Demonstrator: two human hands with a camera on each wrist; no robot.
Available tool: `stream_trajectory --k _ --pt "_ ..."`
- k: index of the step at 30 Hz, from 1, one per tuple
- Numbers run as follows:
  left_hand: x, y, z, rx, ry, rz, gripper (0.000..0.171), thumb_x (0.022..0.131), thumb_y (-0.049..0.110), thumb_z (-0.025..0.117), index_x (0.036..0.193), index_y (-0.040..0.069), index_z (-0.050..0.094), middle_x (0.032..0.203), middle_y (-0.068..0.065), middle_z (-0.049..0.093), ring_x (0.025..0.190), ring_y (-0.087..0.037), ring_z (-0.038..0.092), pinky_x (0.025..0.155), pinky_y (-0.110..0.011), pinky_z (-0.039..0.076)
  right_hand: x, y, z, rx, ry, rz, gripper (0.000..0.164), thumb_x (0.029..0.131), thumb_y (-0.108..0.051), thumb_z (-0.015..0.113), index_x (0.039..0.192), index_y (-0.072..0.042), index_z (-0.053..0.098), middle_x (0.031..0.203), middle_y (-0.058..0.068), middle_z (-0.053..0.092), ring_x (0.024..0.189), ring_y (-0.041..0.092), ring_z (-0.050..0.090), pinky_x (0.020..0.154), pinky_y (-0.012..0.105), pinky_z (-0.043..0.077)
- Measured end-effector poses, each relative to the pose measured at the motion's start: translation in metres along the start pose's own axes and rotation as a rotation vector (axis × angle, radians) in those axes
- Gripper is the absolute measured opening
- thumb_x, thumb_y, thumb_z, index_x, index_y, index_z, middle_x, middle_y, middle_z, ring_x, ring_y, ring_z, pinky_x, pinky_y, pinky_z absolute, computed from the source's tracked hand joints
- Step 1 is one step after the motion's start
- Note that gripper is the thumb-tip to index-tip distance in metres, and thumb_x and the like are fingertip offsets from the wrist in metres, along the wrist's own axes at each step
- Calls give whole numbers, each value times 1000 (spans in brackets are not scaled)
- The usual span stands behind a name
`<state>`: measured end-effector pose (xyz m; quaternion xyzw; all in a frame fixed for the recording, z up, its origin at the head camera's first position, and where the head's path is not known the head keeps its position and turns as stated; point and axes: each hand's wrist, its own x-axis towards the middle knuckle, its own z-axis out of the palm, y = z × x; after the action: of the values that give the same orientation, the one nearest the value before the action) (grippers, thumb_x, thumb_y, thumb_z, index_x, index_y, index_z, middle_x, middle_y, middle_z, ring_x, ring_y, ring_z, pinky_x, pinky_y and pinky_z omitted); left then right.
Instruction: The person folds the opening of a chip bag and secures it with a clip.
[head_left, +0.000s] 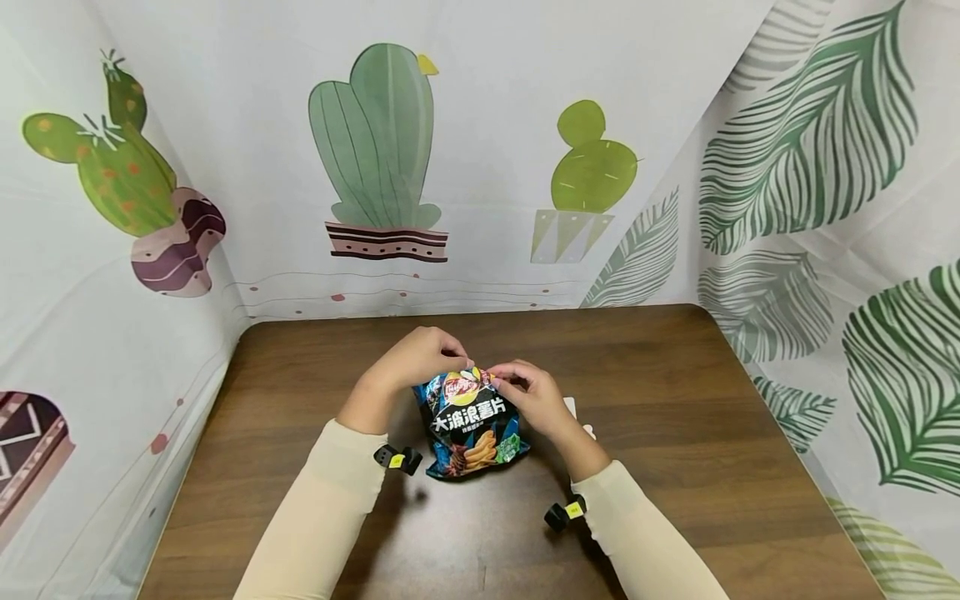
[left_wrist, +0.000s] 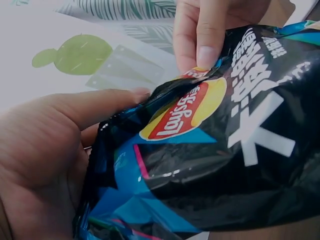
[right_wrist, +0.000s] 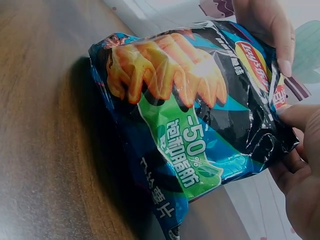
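Observation:
A black and blue bag of potato chips with a Lay's logo stands tilted between both hands, its printed front toward the head camera. My left hand pinches the top edge on the left, the thumb lying along the front and the fingers behind the bag. From the other side my right hand pinches the same top edge, close to the left fingertips. In the right wrist view, the right thumb presses the front beside the logo, and the bag's lower edge hangs near the table. The bag's back is hidden.
Behind the right wrist, a small white object lies on the brown wooden table, mostly covered. A cloth printed with cacti and leaves hangs along the table's back and sides. Each sleeve carries a black wrist camera.

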<state>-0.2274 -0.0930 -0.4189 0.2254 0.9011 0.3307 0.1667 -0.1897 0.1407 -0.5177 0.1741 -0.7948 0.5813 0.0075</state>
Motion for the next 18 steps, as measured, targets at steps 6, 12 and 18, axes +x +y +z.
stream_trajectory --k 6,12,18 --pt "1 -3 -2 33 10 16 16 96 27 67 92 19 80 89 5 76 81 -11 63 76 -30 51 1 0 -2 43 9 -1 17 95 -12 70 110 -6 75 101 14 76 89 4 65 78 20 53" --pt "2 -7 -1 41 23 18 16 98 26 66 93 19 80 90 3 76 81 -12 63 76 -31 51 2 -1 -3 52 11 14 19 95 -6 69 112 2 72 103 23 73 86 1 62 76 18 50" --pt "2 -7 0 84 34 14 16 99 26 66 93 20 79 91 3 76 79 -10 62 75 -31 51 -4 -19 -7 82 -51 54 21 98 -5 63 115 7 67 109 26 68 90 7 61 79 20 51"
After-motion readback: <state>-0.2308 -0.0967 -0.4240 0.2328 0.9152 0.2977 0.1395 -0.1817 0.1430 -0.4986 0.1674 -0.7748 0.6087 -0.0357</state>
